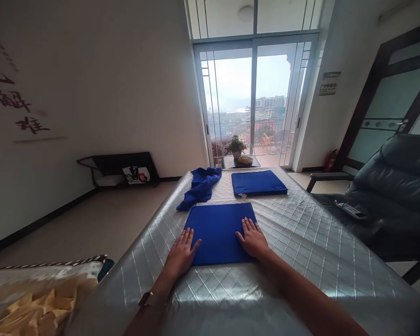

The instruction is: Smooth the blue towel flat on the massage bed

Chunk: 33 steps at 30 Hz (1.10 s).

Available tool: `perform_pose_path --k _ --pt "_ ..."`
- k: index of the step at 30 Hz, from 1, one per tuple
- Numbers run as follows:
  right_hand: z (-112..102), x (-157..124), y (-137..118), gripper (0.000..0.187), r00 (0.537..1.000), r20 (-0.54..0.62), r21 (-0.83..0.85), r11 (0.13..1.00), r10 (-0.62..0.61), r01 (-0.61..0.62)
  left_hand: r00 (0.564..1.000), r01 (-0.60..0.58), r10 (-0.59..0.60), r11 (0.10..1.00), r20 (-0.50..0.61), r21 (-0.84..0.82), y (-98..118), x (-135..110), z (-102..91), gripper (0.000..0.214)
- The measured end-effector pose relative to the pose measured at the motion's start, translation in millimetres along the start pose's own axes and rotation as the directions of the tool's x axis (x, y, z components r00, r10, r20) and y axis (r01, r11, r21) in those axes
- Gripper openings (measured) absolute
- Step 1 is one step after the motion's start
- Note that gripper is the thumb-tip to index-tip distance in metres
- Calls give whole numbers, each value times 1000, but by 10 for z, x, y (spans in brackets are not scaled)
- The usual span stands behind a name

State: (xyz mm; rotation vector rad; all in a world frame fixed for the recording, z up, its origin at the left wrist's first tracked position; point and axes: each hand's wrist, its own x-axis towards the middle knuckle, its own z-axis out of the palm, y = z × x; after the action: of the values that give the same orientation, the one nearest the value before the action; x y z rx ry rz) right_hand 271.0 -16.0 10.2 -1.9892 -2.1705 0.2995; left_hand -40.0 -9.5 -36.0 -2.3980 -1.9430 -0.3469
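A flat, squarish piece of folded blue cloth [219, 233] lies in front of me on the silver quilted table cover [224, 291]. My left hand [182, 252] rests on its left edge, fingers stretched out and thumb apart. On its right edge my right hand [252, 237] lies flat with the fingers extended. Neither hand grips anything. Beyond it, toward the right, is a neat stack of folded blue cloth [259, 182] with a small white tag at its near edge. A crumpled blue cloth [202, 185] lies at the far left corner of the table.
A dark armchair [392, 200] holding a small pale device [352, 210] stands at the right. Yellowish cloth [38, 312] lies at the lower left. Past the table are a potted plant [235, 147] and a sliding glass door [227, 98]. A dark bench [126, 163] stands by the left wall.
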Motion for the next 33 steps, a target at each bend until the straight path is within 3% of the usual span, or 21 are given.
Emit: perform_pose_path --k 7,12,18,24,26,28,30,33 --pt "-52 -50 -45 69 998 -48 -50 998 -26 24 1000 14 -15 999 24 29 77 -10 -95 82" --pt "-128 -267 -78 63 987 -110 -110 988 -119 107 999 16 -18 999 42 46 109 -23 -142 86" --pt "-89 -664 -62 70 998 4 -45 997 -67 68 1000 7 -8 998 20 62 123 -30 -147 85" --pt "-87 -751 -64 69 998 38 -4 998 -59 59 996 49 -39 991 -85 123 143 -37 -224 85" --pt "-85 -740 -69 69 997 41 10 998 -59 58 997 22 -15 994 -69 103 318 -27 -261 83" --pt "-68 -728 -64 69 998 36 12 998 -60 59 997 -77 77 996 0 51 636 -20 -277 81" --pt "-35 -719 -42 68 998 21 -2 998 -67 67 968 -239 241 971 74 -28 1049 -21 -267 79" --pt "22 -715 17 63 994 0 -42 993 -109 109 909 -406 413 908 56 -109 1626 -27 -224 73"
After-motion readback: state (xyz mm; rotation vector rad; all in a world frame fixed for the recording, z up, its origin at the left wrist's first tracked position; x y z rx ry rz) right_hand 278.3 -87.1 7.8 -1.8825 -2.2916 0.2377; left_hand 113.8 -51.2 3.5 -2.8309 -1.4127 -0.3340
